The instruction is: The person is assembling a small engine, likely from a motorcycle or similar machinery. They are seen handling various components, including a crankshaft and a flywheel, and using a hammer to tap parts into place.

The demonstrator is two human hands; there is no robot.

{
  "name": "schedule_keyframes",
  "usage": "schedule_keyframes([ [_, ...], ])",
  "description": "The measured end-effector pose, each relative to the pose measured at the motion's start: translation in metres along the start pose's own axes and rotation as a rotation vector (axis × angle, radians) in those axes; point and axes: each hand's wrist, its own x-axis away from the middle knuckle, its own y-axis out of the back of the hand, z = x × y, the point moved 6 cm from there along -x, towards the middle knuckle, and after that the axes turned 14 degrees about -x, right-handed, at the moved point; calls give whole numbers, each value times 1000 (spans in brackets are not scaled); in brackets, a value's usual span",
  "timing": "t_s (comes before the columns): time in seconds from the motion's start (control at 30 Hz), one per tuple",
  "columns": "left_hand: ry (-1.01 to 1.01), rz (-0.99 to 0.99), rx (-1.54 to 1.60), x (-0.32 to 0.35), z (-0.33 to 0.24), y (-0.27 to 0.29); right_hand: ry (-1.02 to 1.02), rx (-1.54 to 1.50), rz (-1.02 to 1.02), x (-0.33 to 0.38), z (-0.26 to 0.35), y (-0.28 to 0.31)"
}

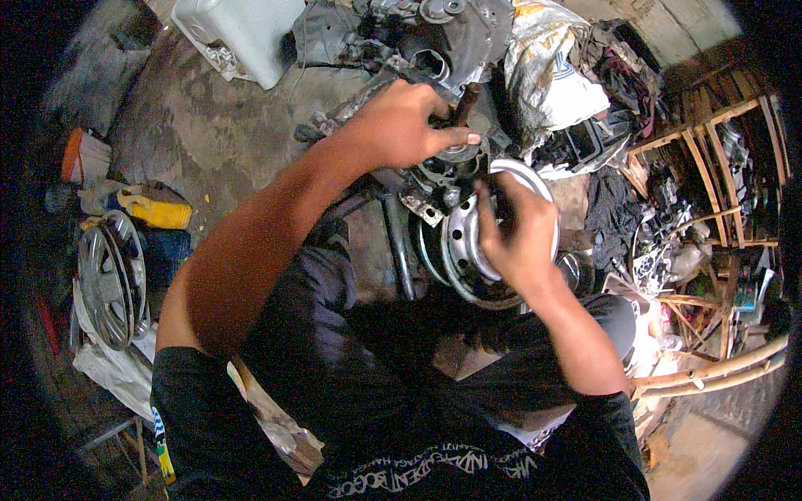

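My left hand [405, 129] curls over a greasy metal machine part [451, 167], its thumb lying on top beside a rusty upright shaft [468, 102]. The fingers on the far side are partly hidden. My right hand [525, 230] is just to the right and nearer to me, smeared by motion, over a silver steel wheel rim [458, 242] with round holes. Whether its fingers hold anything is too blurred to make out. The machine part sits against the far left side of the rim.
Beyond my hands lie a white plastic jerrycan [242, 37], greasy metal parts [368, 37] and a white sack [547, 83]. Silver wheel covers [113, 280] and a yellow bottle [159, 210] are at left. A wooden rack [710, 159] stands at right. A metal tube [399, 246] is near my knees.
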Motion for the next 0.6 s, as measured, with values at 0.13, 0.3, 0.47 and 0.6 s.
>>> schedule_keyframes([
  [0.13, 64, -7, -3, 4, -4, 2, -100, 105, -83, -1, -14, 9],
  [0.3, 11, -119, 33, 5, -1, 2, -3, -5, -70, 2, 6, 4],
  [0.47, 69, -197, -21, 11, -2, 6, -192, -38, -70, -2, -10, 7],
  [0.6, 56, -126, 35, 10, -7, 10, -97, -74, -126, 1, -6, 11],
])
